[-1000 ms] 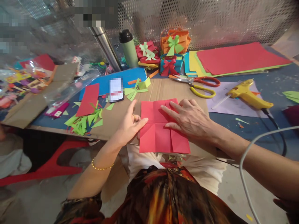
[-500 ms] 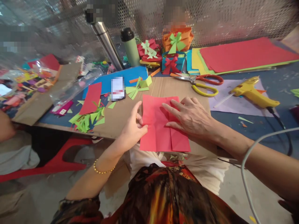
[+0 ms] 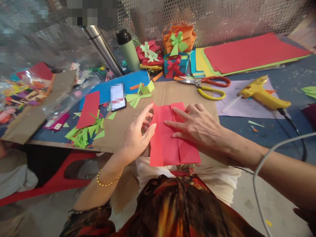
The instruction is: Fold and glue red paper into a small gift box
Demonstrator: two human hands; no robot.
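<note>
Your half-curled left hand [image 3: 137, 135] touches red paper [image 3: 170, 148] at its lifted edge — grip unclear — your right hand [image 3: 197, 126] rests spread atop.

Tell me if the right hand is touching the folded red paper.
Touching. The head view shows the right hand with fingers resting on the folded red paper.

I looked in remotely on a craft workspace, shown by its glue gun [image 3: 261, 93], scissors [image 3: 199, 85], paper stack [image 3: 254, 54], bows [image 3: 177, 40] and green scraps [image 3: 85, 132].
</note>
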